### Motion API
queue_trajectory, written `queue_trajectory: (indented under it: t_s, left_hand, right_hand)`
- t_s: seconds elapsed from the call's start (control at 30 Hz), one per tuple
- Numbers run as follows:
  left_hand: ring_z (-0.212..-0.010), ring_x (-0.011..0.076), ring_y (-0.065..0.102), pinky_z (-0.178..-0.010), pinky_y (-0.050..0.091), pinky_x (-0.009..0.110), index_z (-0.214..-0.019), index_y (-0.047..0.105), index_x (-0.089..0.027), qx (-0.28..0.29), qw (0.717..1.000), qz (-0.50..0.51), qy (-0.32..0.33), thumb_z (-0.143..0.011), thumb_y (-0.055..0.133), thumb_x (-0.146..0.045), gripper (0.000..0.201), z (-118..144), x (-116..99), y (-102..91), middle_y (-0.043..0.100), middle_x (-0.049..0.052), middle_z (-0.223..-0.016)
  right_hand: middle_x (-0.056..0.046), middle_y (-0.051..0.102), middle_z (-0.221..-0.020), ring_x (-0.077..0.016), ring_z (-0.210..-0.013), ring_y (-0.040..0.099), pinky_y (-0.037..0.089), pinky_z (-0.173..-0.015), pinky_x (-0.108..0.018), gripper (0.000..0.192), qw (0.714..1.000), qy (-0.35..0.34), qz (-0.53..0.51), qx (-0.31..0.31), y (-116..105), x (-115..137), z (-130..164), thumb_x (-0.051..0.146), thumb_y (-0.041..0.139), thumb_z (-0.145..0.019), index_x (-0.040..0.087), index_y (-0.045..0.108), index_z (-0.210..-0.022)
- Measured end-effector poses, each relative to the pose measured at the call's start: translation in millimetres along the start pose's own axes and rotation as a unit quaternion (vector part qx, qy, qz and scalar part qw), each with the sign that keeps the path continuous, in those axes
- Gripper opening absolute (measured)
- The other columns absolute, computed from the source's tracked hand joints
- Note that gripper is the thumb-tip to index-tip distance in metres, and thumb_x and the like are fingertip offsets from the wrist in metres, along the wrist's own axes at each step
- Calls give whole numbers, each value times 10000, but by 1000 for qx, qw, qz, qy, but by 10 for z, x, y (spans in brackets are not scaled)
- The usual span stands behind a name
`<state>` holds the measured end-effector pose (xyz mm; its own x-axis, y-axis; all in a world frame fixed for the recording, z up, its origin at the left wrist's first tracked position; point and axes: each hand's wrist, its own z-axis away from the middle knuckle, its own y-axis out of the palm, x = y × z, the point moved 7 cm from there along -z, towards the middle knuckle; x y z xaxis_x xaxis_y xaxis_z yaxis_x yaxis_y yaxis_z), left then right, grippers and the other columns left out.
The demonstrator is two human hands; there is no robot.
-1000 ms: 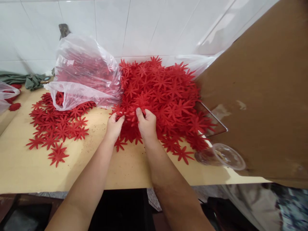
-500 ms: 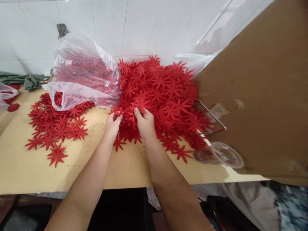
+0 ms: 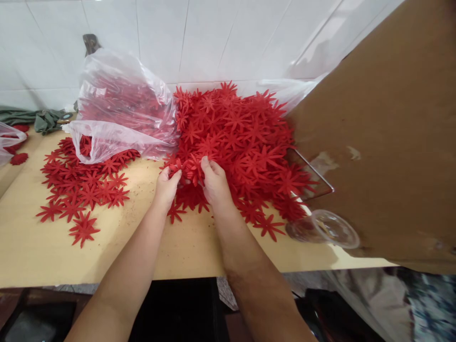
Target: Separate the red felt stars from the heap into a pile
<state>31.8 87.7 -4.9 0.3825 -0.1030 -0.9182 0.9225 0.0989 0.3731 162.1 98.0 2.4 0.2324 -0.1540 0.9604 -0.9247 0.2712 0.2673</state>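
A large heap of red star-shaped flower cutouts (image 3: 245, 137) with narrow petals lies in front of my hands. At its near left edge my left hand (image 3: 167, 187) pinches several red flower cutouts (image 3: 192, 167) between thumb and fingers. Close by on the right, my right hand (image 3: 214, 181) has its thumb raised and its fingers curled at the same bunch, touching its petals. Its fingertips are partly hidden behind the red pieces. A smaller spread of the same cutouts (image 3: 89, 187) covers the tabletop to the left.
A clear plastic bag (image 3: 124, 109) full of red pieces stands against the tiled wall (image 3: 160, 38). A tall cardboard sheet (image 3: 384, 128) leans in from the right. By it, a clear plastic cup (image 3: 335, 229) lies tipped over on the table (image 3: 178, 261). Green cloth (image 3: 46, 119) lies far left.
My right hand has shifted slightly right and its thumb has lifted a little from the bunch. My left hand keeps its pinch in the same place.
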Motion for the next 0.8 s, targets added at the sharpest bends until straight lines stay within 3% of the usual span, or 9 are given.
queue_trajectory:
  t_s: [0.1, 0.23, 0.47, 0.6, 0.7, 0.8]
  left_hand:
    - [-673, 105, 594, -703, 469, 270, -842, 540, -160, 26, 1000, 7, 6, -668, 601, -220, 194, 21, -10, 47, 643, 29, -818]
    - [-776, 131, 611, -803, 458, 315, -870, 538, -158, 62, 998, -2, 8, -600, 677, -219, 311, 48, 2, 125, 657, 55, -898]
    - [-838, 129, 608, -865, 428, 303, -899, 549, -150, 2, 998, -13, 53, -590, 657, -140, 327, -26, -13, 15, 657, 65, -946]
    - [-814, 124, 603, -833, 437, 291, -905, 554, -145, -19, 998, -20, 51, -609, 631, -152, 307, -15, -39, -30, 659, 59, -918]
    - [-752, 112, 598, -785, 452, 278, -889, 550, -145, -25, 999, -14, 42, -609, 624, -141, 289, 1, -45, -29, 656, 41, -867]
    - [-589, 81, 565, -679, 464, 258, -837, 541, -150, -16, 1000, -13, 16, -663, 576, -148, 178, 11, -23, -3, 641, 5, -740]
  right_hand:
    - [10, 608, -701, -115, -645, 556, 467, -691, -290, 343, 1000, 9, -15, 17, 27, -20, -3, 470, 645, -595, 178, 550, -749]
    - [3, 618, -744, -110, -675, 567, 472, -721, -289, 281, 999, -40, -1, 10, 18, 52, -5, 413, 638, -623, 178, 555, -754]
    - [13, 637, -751, -108, -661, 590, 486, -704, -282, 291, 987, 19, -42, 153, 233, 104, 128, 337, 702, -579, 187, 586, -800]
    - [-3, 657, -755, -123, -684, 597, 481, -737, -306, 340, 981, 48, -24, 187, 259, 82, 158, 315, 741, -517, 168, 604, -791]
    - [-7, 656, -746, -128, -682, 588, 473, -749, -325, 316, 986, 18, 9, 167, 222, 76, 111, 342, 725, -528, 165, 598, -758]
    - [-9, 632, -697, -131, -659, 570, 461, -735, -330, 239, 991, -57, 86, 89, 105, 117, 32, 377, 658, -608, 167, 583, -695]
